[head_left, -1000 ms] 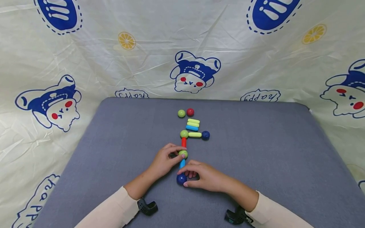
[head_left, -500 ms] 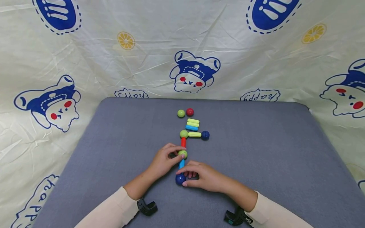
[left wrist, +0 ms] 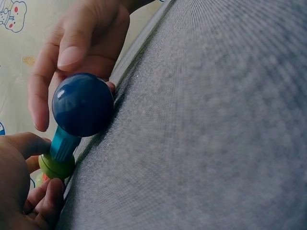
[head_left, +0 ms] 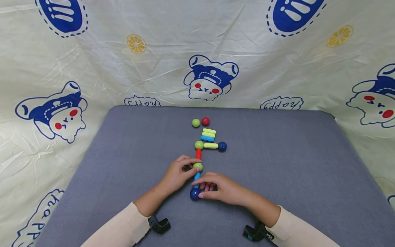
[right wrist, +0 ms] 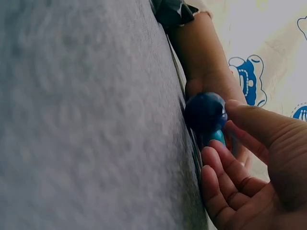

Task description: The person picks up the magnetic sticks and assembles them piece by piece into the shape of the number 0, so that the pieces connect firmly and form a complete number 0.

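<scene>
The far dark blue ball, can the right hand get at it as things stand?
Probably yes: in the head view, only grey tabletop shows between the right hand and the far dark blue ball. The left hand, holding a green ball, is off to the left.

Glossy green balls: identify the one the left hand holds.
The glossy green ball between the short red rod and bright-blue rod: the left hand pinches it. The next green ball and farthest green ball are untouched.

My grey fabric-covered worktop (head_left: 277, 164) carries a bent ball-and-rod chain (head_left: 199, 154), two yellow-green rods (head_left: 209, 131) beside a blue rod (head_left: 207, 139), and a green ball (head_left: 195, 122) near a red ball (head_left: 205, 121).
</scene>
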The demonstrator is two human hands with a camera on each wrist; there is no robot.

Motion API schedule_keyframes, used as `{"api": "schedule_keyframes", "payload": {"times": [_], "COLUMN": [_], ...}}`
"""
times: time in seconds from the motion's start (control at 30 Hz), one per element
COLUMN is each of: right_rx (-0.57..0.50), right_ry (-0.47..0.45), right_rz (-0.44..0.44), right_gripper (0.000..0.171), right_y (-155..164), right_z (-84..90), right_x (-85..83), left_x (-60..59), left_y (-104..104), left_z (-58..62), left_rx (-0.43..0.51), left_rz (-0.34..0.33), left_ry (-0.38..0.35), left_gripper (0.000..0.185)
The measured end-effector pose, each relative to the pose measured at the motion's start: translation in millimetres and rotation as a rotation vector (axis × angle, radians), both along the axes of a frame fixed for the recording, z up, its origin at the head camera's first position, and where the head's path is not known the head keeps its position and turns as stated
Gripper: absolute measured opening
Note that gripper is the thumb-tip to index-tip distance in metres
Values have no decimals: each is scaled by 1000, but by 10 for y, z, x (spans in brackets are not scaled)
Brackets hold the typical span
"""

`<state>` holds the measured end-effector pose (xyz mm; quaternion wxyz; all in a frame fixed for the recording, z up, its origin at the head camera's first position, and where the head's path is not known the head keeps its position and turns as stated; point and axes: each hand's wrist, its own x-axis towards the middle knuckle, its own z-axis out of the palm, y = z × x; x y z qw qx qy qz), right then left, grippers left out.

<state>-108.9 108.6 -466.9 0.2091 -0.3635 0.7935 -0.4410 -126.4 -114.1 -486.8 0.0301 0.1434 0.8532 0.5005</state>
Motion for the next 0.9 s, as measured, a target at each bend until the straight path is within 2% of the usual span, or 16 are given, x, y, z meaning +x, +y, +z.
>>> {"api": "schedule_keyframes", "payload": {"times": [0.2,0.4,0.53,0.9], "right_rx": [-44,-18,13,2], "right_ry": [23,144,193,219], "right_rz": [-59,-165,-244,-397], "right_gripper": [36,33,34,30], "right_y": [60,162,223,191], "right_z": [104,217,263,338], "right_x": [-102,-274,-427,-820], "left_x": [-1,-2,-6,-5], "left_y": [-5,-6,-4,-4], "left_z": [12,-1,-15,-13], "left_rx": [-8,-5,-1,16], "left_rz": [8,12,10,7], "left_ry": [-8,-11,-15,-19], "left_gripper": [23,24,24,24]}}
